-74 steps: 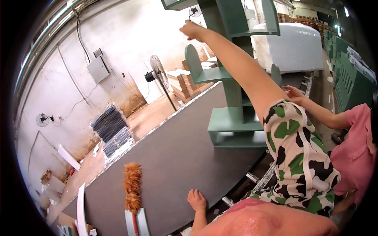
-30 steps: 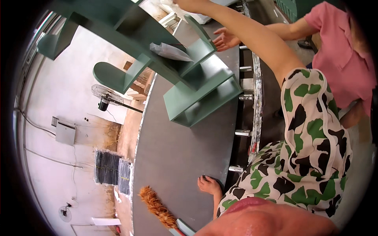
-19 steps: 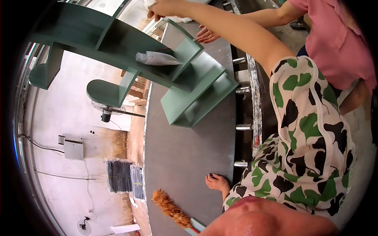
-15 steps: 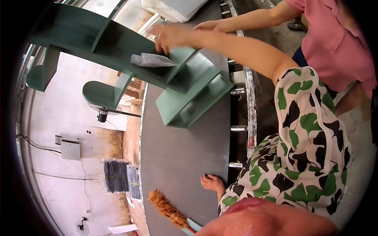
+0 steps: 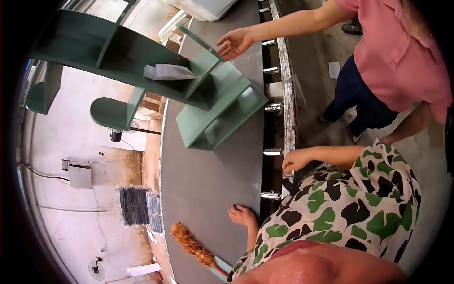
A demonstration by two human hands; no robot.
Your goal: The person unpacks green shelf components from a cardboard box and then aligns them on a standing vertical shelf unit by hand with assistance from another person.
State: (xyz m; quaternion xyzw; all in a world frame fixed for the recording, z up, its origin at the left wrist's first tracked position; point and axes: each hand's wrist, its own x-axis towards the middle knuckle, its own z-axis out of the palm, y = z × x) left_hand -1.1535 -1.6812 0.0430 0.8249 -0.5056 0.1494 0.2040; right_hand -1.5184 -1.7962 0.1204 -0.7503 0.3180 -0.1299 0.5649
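My left hand (image 5: 243,216) rests near the body-side edge of the dark grey tabletop (image 5: 203,184), its fingers curled in. Along it shows something dark that I cannot make out. My right hand (image 5: 296,161) is bent downward over the worn rail beside the table, fingers closed; a black shape hangs just below them, and its kind is unclear. Beyond both hands stands a dark green shelf unit (image 5: 151,52) with several compartments and a rounded side shelf (image 5: 111,111). A translucent plastic packet (image 5: 169,72) lies in one compartment. Neither of my hands touches the unit.
A co-worker's open hand (image 5: 235,43) reaches to the unit's far end. A brown fluffy duster (image 5: 191,244) lies nearby, beside a green board (image 5: 222,267). Metal rollers (image 5: 271,151) and a worn rail (image 5: 289,109) border the table. Wrapped dark panels (image 5: 134,206) stand by the wall.
My right hand has pulled back from the shelf compartment near the packet to the rail beside me. The co-worker's hand now shows plainly. My left hand stays on the tabletop.
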